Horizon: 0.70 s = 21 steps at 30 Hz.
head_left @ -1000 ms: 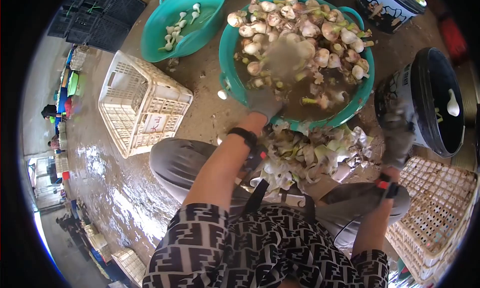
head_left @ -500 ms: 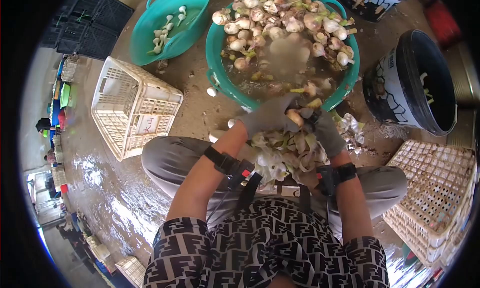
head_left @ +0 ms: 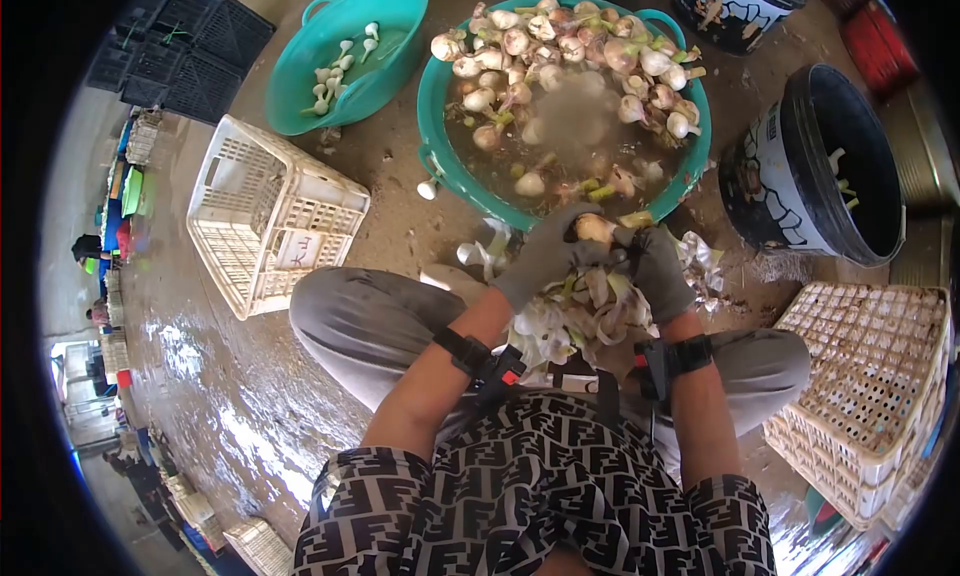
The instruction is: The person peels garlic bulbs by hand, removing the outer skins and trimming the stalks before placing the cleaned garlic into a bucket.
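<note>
Both hands wear grey gloves and meet at the near rim of a large teal tub (head_left: 432,166) of murky water and bulbs. My left hand (head_left: 550,251) is closed round a brownish garlic bulb (head_left: 594,229), whose cut green-yellow stem (head_left: 636,219) points right. My right hand (head_left: 657,271) is closed at the stem side of the bulb; something small and dark shows at its fingertips, too hidden to name. Under the hands lies a heap of pale peeled skins (head_left: 590,311) between my legs. Whole garlic bulbs (head_left: 540,28) are piled at the tub's far side.
A smaller teal basin (head_left: 390,66) with several white bulbs stands upper left. A white crate (head_left: 300,216) is at left, another crate (head_left: 870,366) at right. A black bucket (head_left: 850,166) holds a few stems. One bulb (head_left: 428,189) lies on the floor. People are far left.
The held bulb is more exposed between my hands, and my left forearm has shifted right. A pale bulb now shows in the water near the rim. The view has shifted slightly.
</note>
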Tool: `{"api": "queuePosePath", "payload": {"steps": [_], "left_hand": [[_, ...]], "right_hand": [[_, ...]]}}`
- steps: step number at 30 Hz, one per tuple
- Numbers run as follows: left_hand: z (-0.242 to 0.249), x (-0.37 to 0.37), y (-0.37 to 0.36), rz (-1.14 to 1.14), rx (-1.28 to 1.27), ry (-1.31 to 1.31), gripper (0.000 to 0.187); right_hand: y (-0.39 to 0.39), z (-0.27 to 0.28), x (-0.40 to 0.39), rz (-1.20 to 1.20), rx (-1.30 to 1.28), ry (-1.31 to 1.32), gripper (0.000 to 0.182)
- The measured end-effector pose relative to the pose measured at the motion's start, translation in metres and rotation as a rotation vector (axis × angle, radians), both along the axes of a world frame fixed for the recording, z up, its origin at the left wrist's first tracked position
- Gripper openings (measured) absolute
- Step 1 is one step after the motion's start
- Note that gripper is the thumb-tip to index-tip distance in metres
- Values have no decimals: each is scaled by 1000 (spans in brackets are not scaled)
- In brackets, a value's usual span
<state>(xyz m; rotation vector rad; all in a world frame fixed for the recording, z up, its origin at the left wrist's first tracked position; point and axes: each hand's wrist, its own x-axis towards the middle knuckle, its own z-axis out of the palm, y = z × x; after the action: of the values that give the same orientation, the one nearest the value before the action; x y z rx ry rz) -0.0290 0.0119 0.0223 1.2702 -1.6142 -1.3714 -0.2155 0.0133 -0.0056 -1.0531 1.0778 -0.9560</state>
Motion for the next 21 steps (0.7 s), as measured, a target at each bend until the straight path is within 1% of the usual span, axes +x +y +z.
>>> {"api": "queuePosePath", "payload": {"steps": [1, 3, 5, 6, 8, 9, 11, 12, 13, 15, 17, 18, 20, 21], "left_hand": [[-4, 1, -1, -5, 219, 288, 51], [-18, 3, -6, -16, 660, 866, 43], [-26, 14, -14, -92, 844, 1086, 41], [-30, 17, -15, -131, 935, 1199, 41], [-18, 10, -15, 9, 854, 1044, 40], [-13, 5, -13, 80, 818, 964, 40], [-12, -9, -6, 186, 530, 542, 40], [-10, -13, -6, 232, 380, 332, 41], [-10, -8, -7, 230, 509, 397, 41], [-13, 8, -10, 222, 772, 524, 42], [-21, 15, -13, 160, 843, 612, 43], [-25, 18, -14, 129, 876, 653, 44], [-13, 16, -14, 136, 749, 589, 42], [-6, 14, -15, 139, 684, 556, 42]], "right_hand": [[2, 5, -1, 37, -34, 3, 11], [3, 13, 0, 29, -17, 75, 13], [4, 25, 9, -60, 88, 216, 16], [7, 19, 9, -76, 12, 237, 17], [6, 10, 15, -107, -150, 274, 20], [6, 5, 14, -110, -134, 262, 20], [7, 19, 18, -120, -98, 240, 21], [8, 10, 15, -94, -173, 184, 21], [8, -7, 9, -68, -248, 127, 21], [13, -14, 1, -47, -450, 258, 22], [18, 1, -5, -47, -702, 642, 22], [19, 2, -5, -56, -658, 572, 21], [19, 5, -3, -73, -573, 429, 18], [17, 7, -3, -61, -536, 427, 17]]}}
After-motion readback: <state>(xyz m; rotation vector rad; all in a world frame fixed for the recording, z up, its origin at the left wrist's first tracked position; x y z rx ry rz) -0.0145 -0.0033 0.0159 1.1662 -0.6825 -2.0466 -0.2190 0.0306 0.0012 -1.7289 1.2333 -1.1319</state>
